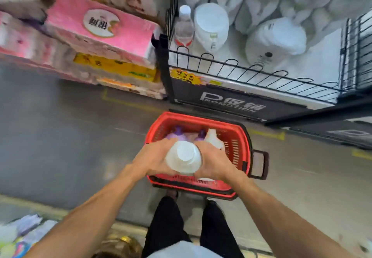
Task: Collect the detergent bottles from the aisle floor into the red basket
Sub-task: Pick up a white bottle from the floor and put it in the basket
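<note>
A red basket [237,147] stands on the grey aisle floor just in front of my feet. I hold a white detergent bottle [183,157] over it, bottom end toward the camera. My left hand [155,160] grips its left side and my right hand [214,163] grips its right side. Inside the basket lie two purple bottles with purple caps [177,133] and another white bottle [213,137], partly hidden by my hands.
A black wire display bin [241,70] behind the basket holds white jugs [211,26], a clear water bottle [184,26] and white bagged goods. Pink and yellow tissue packs [100,30] are stacked at the left. A black basket handle [259,164] sticks out to the right.
</note>
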Motion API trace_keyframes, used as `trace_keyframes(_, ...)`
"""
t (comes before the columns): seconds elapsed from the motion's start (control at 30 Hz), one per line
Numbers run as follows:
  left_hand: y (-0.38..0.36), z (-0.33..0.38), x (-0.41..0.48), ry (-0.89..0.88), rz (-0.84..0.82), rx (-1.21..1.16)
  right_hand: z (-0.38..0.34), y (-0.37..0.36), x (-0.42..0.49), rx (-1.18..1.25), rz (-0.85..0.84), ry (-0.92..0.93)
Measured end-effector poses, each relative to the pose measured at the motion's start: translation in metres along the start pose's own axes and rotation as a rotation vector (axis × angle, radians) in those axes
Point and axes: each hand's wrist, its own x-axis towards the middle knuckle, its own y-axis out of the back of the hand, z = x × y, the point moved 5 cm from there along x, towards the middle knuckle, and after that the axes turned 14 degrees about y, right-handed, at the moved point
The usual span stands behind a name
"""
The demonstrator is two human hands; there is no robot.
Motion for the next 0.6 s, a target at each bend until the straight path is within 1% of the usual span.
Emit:
trace_keyframes(0.1,-0.040,-0.031,0.036,-0.005,-0.046,0.030,0.038,-0.043,0.018,0.033,-0.036,-0.074)
trace_keyframes(0.23,-0.101,-0.070,0.098,-0.016,-0.079,0.092,0.101,-0.102,0.052,0.040,-0.042,-0.110)
trace_keyframes(0.43,-0.175,-0.125,0.175,-0.027,-0.051,0.115,0.198,-0.197,0.105,0.174,-0.048,-0.136)
trace_keyframes(0.53,-0.194,-0.148,0.218,0.089,-0.182,0.115,0.236,-0.220,0.142,0.215,-0.066,-0.148)
trace_keyframes(0.6,-0.201,-0.159,0.246,0.139,-0.217,0.182,0.263,-0.231,0.164,0.205,-0.110,-0.177)
